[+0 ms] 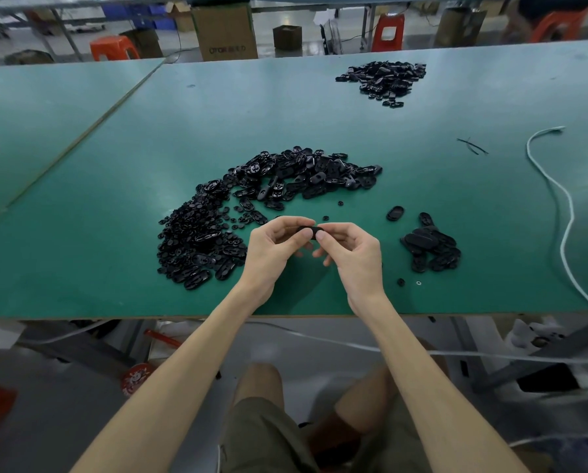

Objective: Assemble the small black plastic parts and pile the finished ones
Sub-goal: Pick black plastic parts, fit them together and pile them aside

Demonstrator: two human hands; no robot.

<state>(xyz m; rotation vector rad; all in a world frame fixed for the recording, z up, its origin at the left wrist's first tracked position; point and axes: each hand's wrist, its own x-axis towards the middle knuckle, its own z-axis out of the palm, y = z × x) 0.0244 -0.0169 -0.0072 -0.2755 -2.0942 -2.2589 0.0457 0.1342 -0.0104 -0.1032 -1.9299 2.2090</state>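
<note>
My left hand [272, 249] and my right hand [353, 254] meet above the green table [115, 233], both pinching one small black plastic part [310, 230] between thumbs and fingertips. A big curved heap of loose black parts [251, 206] lies to the left and behind my hands. To the right sits a smaller pile of black oval pieces [430, 247]. One single oval piece [395, 213] lies apart, just left of that pile. Another pile of black parts [384, 80] rests far back on the right.
A white cord [555, 199] snakes along the table's right side and off the front edge. Thin black strips [471, 146] lie at mid right. Two tiny round bits [401, 282] sit near the front edge. Cardboard boxes and orange stools stand beyond the table.
</note>
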